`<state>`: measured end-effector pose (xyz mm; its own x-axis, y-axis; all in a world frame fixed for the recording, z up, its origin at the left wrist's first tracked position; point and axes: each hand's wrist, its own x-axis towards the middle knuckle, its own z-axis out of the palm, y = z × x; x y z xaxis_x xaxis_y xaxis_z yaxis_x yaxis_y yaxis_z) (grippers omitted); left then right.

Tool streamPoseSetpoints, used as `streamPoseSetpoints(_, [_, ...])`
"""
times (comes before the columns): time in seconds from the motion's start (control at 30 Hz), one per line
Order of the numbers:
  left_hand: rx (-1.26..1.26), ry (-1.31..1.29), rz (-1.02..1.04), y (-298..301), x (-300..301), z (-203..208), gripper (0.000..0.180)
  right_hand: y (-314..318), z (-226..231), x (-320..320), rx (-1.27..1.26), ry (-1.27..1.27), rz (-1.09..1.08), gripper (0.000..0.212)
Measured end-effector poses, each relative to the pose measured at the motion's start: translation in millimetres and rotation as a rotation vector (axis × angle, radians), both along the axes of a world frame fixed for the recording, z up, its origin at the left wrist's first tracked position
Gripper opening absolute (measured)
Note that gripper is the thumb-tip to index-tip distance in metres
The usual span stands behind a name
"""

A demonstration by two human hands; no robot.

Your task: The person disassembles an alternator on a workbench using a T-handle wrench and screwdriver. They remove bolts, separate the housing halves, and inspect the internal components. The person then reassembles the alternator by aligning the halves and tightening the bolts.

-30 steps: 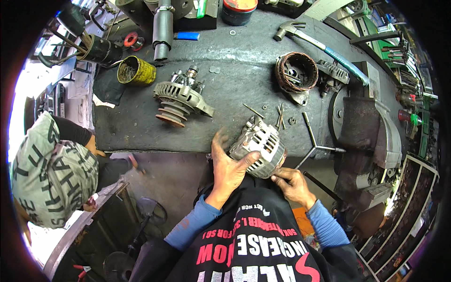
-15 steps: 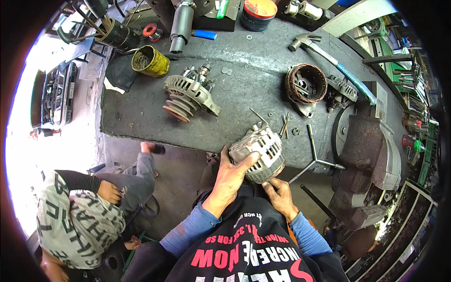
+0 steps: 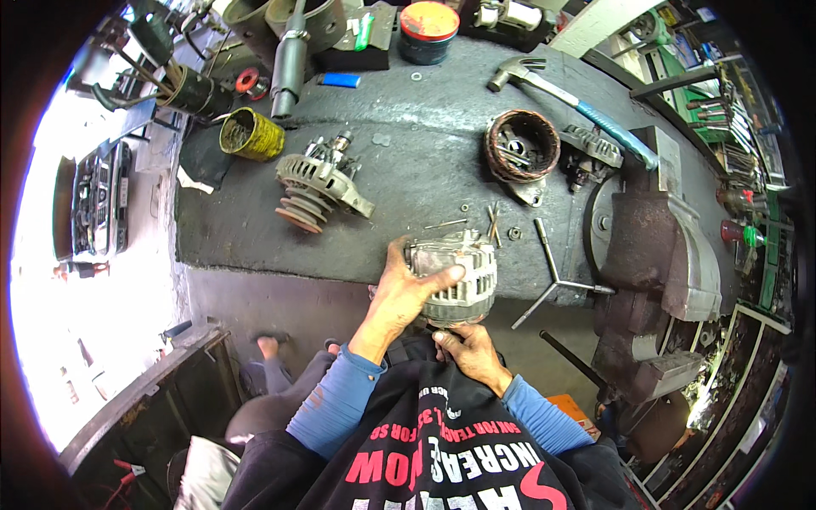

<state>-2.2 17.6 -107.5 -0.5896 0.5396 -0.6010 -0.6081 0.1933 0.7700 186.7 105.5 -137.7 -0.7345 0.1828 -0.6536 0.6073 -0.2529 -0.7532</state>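
Left fingers [image 3: 440,280] cover part of the slotted metal housing [image 3: 476,278].

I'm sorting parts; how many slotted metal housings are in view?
3: the held housing in the left hand, the pulley-mounted housing at the bench's left, and the small housing beside the hammer at right. Another may be hidden beneath the copper winding.

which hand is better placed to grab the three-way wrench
Probably the right hand: it's nearer the wrench and sits at the lower edge of the alternator, while the left hand grips its left side.
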Motion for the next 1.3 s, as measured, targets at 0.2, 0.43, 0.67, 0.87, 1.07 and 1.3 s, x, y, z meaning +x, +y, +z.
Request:
streamPoseSetpoints(0.2, [0.000,-0.033,0.072,7,-13,-10,0.100,-15,-3,-12,-0.173,-0.051,-0.085,0.029])
streamPoseSetpoints(0.43, [0.035,0.091,0.005,5,-15,-9,0.093,-5,-6,-16,-0.064,0.064,0.053,0.030])
streamPoseSetpoints(0.67, [-0.016,0.121,-0.089,13,-12,-13,0.101,49,24,8,0.449,0.066,0.375,0.034])
streamPoseSetpoints(0.87, [0.039,0.161,-0.089,16,-3,-8,0.114,112,28,38,0.885,-0.306,-0.298,0.037])
streamPoseSetpoints(1.07, [0.033,0.141,-0.106,13,-4,-13,0.125,119,-4,21,1.235,-0.383,-0.449,0.039])
streamPoseSetpoints(1.3, [0.029,0.097,-0.115,17,-15,2,0.113,122,-9,24,1.385,-0.411,-0.338,0.036])
